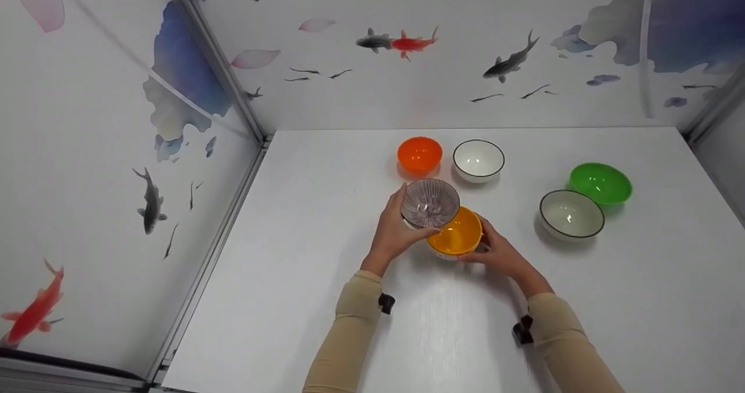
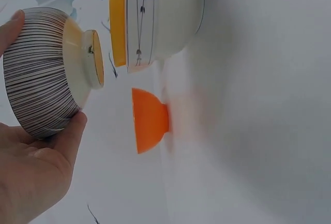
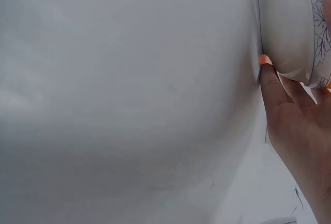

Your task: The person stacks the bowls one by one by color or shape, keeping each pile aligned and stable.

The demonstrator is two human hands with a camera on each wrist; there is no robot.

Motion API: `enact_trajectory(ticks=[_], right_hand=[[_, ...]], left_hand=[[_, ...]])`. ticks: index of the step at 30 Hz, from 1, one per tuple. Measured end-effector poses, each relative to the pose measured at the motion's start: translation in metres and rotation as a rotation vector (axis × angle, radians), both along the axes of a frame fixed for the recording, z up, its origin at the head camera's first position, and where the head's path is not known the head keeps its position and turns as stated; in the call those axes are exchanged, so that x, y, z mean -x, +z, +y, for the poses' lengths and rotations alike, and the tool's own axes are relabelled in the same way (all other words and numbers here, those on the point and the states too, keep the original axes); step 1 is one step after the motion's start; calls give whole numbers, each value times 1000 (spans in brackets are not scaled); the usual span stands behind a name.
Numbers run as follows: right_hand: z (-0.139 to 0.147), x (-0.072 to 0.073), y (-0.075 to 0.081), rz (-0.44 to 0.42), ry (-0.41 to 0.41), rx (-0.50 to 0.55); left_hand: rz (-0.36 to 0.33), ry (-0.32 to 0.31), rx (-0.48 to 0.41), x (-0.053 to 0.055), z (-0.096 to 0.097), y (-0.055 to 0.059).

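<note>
My left hand [image 1: 396, 230] holds a striped bowl [image 1: 430, 204] by its rim, fingers at the far side and thumb at the near side. Thin dark lines run round its outside [image 2: 39, 71] in the left wrist view, and its foot is clear of the table. Just right of and below it is a yellow-lined bowl [image 1: 457, 239], partly covered by the striped one in the head view. White sides with a leaf pattern [image 3: 287, 32] show under its yellow rim. My right hand [image 1: 500, 253] grips that bowl from the right, fingertips low near its base.
Behind the hands stand an orange bowl [image 1: 419, 155] and a white bowl with a dark rim [image 1: 478, 161]. Farther right, a green bowl [image 1: 601, 182] sits close behind a pale dark-rimmed bowl [image 1: 572, 215]. Printed panels [image 1: 407, 90] border the white table [image 1: 279, 253] at the back and left.
</note>
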State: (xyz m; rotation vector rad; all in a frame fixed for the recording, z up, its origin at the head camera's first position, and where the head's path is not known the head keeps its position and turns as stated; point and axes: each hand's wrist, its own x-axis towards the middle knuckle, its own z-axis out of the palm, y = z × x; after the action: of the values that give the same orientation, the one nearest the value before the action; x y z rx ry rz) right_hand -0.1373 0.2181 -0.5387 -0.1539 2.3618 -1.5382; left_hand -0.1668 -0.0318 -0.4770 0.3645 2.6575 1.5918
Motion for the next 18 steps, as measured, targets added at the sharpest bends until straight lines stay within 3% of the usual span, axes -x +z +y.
enact_trajectory(ticks=[7, 18], right_hand=[[3, 0, 2, 31, 4, 29], [4, -2, -2, 55, 12, 21]], left_hand=[[18, -23, 3, -3, 11, -6], [11, -17, 16, -11, 27, -27]])
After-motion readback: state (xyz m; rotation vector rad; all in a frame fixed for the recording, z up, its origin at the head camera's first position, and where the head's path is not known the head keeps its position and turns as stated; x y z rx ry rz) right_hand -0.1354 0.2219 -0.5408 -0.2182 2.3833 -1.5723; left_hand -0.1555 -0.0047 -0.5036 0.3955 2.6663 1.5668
